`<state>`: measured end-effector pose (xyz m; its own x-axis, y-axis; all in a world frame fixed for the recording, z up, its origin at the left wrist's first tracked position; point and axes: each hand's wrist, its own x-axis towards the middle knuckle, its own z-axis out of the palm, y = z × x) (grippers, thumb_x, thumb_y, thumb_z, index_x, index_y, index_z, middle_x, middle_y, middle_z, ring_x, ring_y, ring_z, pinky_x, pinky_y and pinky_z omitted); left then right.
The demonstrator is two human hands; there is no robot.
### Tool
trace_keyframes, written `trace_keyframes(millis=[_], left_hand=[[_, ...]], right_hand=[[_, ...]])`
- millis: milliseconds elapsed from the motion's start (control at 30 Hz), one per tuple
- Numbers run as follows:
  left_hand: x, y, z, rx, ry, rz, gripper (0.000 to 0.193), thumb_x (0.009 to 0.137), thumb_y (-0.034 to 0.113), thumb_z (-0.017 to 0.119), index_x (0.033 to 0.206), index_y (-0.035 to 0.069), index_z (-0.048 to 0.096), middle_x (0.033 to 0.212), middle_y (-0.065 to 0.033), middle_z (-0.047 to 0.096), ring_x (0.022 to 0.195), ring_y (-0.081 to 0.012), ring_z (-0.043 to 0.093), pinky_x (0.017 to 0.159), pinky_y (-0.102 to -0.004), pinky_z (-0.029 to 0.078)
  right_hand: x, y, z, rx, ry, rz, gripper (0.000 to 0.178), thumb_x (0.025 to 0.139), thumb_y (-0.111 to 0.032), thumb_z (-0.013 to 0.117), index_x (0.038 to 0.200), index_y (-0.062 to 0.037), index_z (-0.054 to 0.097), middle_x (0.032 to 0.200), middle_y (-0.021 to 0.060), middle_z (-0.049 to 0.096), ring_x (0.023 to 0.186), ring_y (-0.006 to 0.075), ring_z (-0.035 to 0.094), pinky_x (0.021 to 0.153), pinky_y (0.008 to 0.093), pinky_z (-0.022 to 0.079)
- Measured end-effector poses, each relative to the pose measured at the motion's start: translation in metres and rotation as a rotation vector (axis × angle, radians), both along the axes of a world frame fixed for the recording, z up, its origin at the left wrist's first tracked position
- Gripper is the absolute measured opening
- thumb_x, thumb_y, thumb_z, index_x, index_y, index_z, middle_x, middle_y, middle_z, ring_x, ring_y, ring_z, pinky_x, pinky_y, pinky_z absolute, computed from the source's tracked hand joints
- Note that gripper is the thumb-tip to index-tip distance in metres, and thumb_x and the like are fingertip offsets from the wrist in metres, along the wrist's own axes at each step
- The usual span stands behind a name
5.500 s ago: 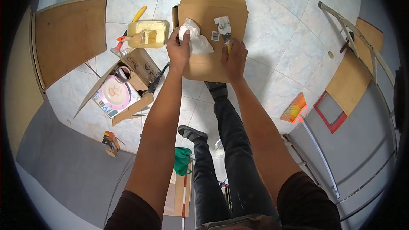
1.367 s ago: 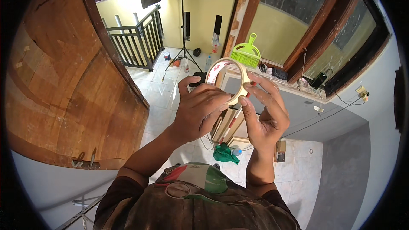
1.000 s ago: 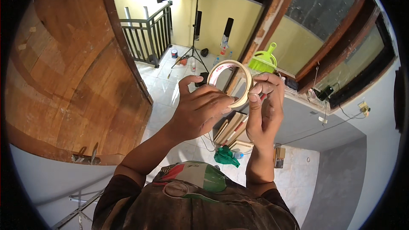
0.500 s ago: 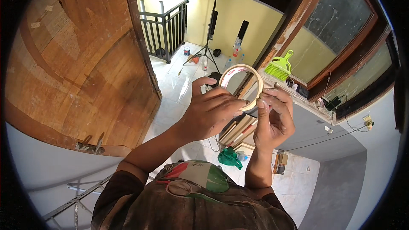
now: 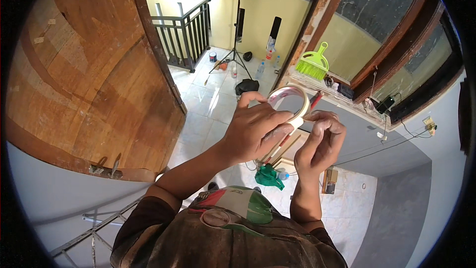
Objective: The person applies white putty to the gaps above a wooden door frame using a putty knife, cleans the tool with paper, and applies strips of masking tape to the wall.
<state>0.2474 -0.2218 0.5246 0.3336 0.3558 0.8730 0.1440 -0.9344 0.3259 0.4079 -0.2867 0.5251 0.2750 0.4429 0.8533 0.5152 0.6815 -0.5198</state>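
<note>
A narrow cream roll of masking tape (image 5: 305, 104) is held up in front of me, tilted, with its hollow core facing me. My left hand (image 5: 255, 131) is closed on its lower left side, fingers bent over the rim. At the roll's right edge my right hand (image 5: 322, 144) has thumb and fingers pinched together, with pale smears on the fingertips. One finger reaches to the tape's outer face. Whether a loose end is between those fingertips is too small to tell.
A wooden door (image 5: 94, 79) stands at left. On the window ledge at right sits a lime-green brush and dustpan (image 5: 314, 62). Beyond are a tripod (image 5: 235, 54), bottles and a metal railing (image 5: 186, 39). A green bag (image 5: 268, 176) lies below my hands; a metal frame (image 5: 94, 228) is at lower left.
The view has shifted a little. The tape roll has tilted and turned more edge-on, and my right fingertips have moved slightly off its rim, pinched closer together. My left hand keeps its hold.
</note>
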Motion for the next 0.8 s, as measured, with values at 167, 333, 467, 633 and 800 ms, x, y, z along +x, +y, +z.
trace_keyframes(millis=[167, 333, 467, 633, 800], left_hand=[[0.001, -0.012, 0.005, -0.064, -0.022, 0.007, 0.025, 0.085, 0.010, 0.078, 0.109, 0.007, 0.071, 0.082, -0.0066, 0.071, 0.072, -0.0249, 0.064, 0.092, -0.0433, 0.046], [-0.019, -0.014, 0.014, -0.085, -0.036, 0.017, 0.027, 0.086, 0.012, 0.078, 0.112, 0.006, 0.070, 0.087, -0.0071, 0.074, 0.073, -0.0243, 0.065, 0.091, -0.0426, 0.046], [-0.058, -0.013, -0.002, -0.070, -0.027, -0.045, 0.040, 0.081, 0.015, 0.085, 0.117, 0.003, 0.070, 0.102, -0.0113, 0.071, 0.086, -0.0332, 0.063, 0.085, -0.0443, 0.050], [-0.100, -0.005, -0.006, -0.083, -0.110, -0.013, 0.045, 0.078, 0.011, 0.085, 0.121, 0.008, 0.071, 0.106, -0.0061, 0.074, 0.083, -0.0256, 0.060, 0.081, -0.0381, 0.051], [-0.173, 0.020, 0.022, 0.048, 0.034, 0.106, 0.025, 0.081, 0.020, 0.085, 0.102, 0.010, 0.076, 0.088, -0.0024, 0.074, 0.071, -0.0246, 0.060, 0.081, -0.0355, 0.051]], right_hand=[[0.008, -0.002, 0.013, -0.096, 0.198, 0.078, 0.032, 0.090, 0.010, 0.069, 0.117, 0.0042, 0.055, 0.108, 0.0117, 0.062, 0.094, 0.0160, 0.062, 0.089, 0.0295, 0.051], [0.007, 0.009, 0.029, -0.136, 0.105, 0.275, 0.041, 0.085, 0.012, 0.074, 0.122, 0.0053, 0.058, 0.109, 0.0104, 0.065, 0.098, 0.0156, 0.065, 0.091, 0.0300, 0.051], [-0.017, -0.003, 0.048, -0.268, 0.228, 0.322, 0.018, 0.085, 0.006, 0.076, 0.097, 0.0004, 0.063, 0.091, 0.0083, 0.067, 0.084, 0.0128, 0.061, 0.078, 0.0261, 0.048], [-0.059, 0.011, 0.060, 0.093, 0.216, 0.327, 0.019, 0.086, 0.006, 0.074, 0.092, -0.0037, 0.059, 0.086, 0.0060, 0.067, 0.079, 0.0196, 0.061, 0.079, 0.0318, 0.050], [-0.090, 0.013, 0.088, 0.091, 0.179, 0.396, 0.030, 0.084, 0.003, 0.077, 0.090, -0.0075, 0.050, 0.084, 0.0028, 0.060, 0.076, 0.0140, 0.055, 0.075, 0.0273, 0.046]])
